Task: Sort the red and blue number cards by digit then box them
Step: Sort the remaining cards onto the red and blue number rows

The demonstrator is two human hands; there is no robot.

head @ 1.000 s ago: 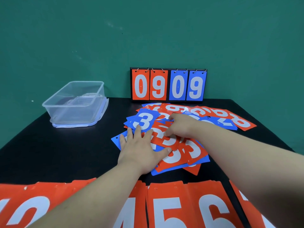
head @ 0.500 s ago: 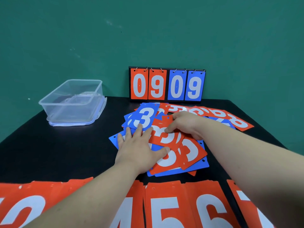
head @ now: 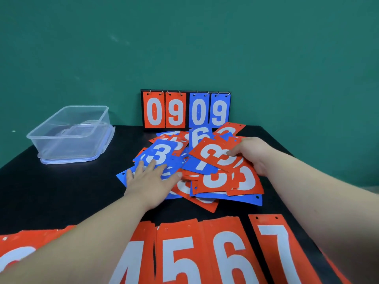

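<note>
Two hands over one loose pile (head: 207,171) of red and blue cards, mid-table. Right hand (head: 253,155): closed on a red 3 (head: 217,153), thumb pressed on its face, near edge now raised clear of the pile; half a second back, flat among the others under the fingertips. Left hand (head: 150,179): fingers spread wide, palm down, holding nothing, pinning the pile's left side just below a blue 3 (head: 159,154); same place as a second ago. Pile: more bunched and shifted toward the board (head: 185,110) than before; blue 6 (head: 200,137) and blue 7 (head: 202,166) newly exposed, two further red 3s (head: 215,179) underneath the lifted one. Near edge: sorted red row, 4 (head: 133,261), 5 (head: 178,257), 6 (head: 231,257), 7 (head: 276,251), lower digits hidden by the left arm. Box (head: 69,134): clear, open, seated on its lid, far left, well apart from the pile, no cards inside. Judged stage: digit sorting under way, red 3 likely bound for the row's left part. Boxing not yet begun. Risk: neighbouring cards dragged along with the lift.
</note>
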